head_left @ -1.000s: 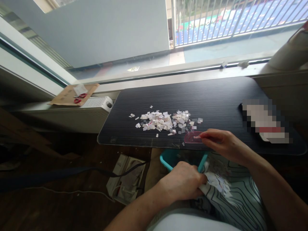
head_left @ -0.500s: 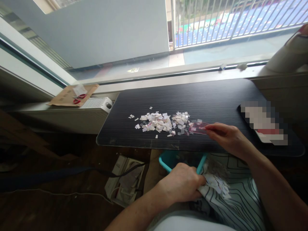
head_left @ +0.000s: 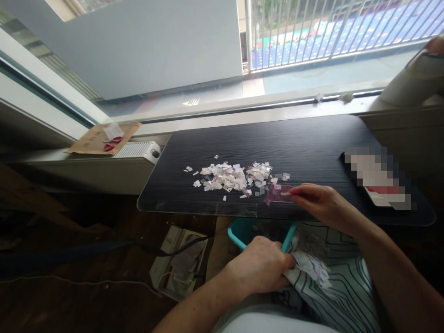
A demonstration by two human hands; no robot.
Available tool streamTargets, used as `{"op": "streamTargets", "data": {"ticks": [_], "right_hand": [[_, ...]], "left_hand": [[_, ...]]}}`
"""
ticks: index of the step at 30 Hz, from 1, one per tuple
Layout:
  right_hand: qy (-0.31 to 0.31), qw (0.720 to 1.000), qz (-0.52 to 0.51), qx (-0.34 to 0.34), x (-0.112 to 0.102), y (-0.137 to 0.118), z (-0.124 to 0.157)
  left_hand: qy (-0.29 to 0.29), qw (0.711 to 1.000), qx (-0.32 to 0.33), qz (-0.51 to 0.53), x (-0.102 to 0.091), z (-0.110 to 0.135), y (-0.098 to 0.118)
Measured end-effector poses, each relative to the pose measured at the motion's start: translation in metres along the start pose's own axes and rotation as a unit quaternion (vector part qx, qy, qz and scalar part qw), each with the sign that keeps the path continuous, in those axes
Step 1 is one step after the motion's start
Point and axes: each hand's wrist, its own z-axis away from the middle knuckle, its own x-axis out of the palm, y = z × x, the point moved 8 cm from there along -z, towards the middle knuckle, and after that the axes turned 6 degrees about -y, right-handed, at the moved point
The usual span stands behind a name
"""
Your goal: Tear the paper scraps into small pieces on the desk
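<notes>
Paper heap [head_left: 227, 175]: my landmark, a low spread of small white and clear cut bits on the dark tabletop [head_left: 294, 138]. I judge them nearly weightless; a puff or a quick stroke could scatter them, and the clear ones may slide or cling.
Pink plastic piece [head_left: 278, 194]: to the right of the heap and nearer me, low over the tabletop, its free end pointing left among a few loose clear bits. Whether its whole edge touches the surface I cannot tell.
Right hand [head_left: 307, 196]: to the right of the heap, thumb and fingers together, pinched on the right end of the pink piece.
Feel of the plastic: thin and see-through, so probably light, fairly stiff with a little flex, smooth enough to twist in a loose pinch; pressed hard, it might bend or crack.
Where to hold: that right end suits best, thumb against fingers, leaving the long edge free.
Teal bin [head_left: 236, 238]: nearer me than the heap, just past the table edge.
Left hand [head_left: 265, 263]: nearer me than the heap, fingers curled beside the bin's near rim and the striped cloth [head_left: 347, 263]; what they close on is hidden, so I cannot tell.
</notes>
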Motion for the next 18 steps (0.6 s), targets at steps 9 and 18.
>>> {"op": "streamTargets", "data": {"ticks": [9,18], "right_hand": [[-0.046,0.999,-0.008,0.011,0.006,-0.002,0.005],[-0.076,0.995,-0.064,0.008,0.018,-0.005,0.008]], "left_hand": [[-0.009,1.0,-0.001,0.011,-0.002,0.0,0.0],[-0.009,1.0,-0.002,0.014,0.001,0.0,-0.001]]}}
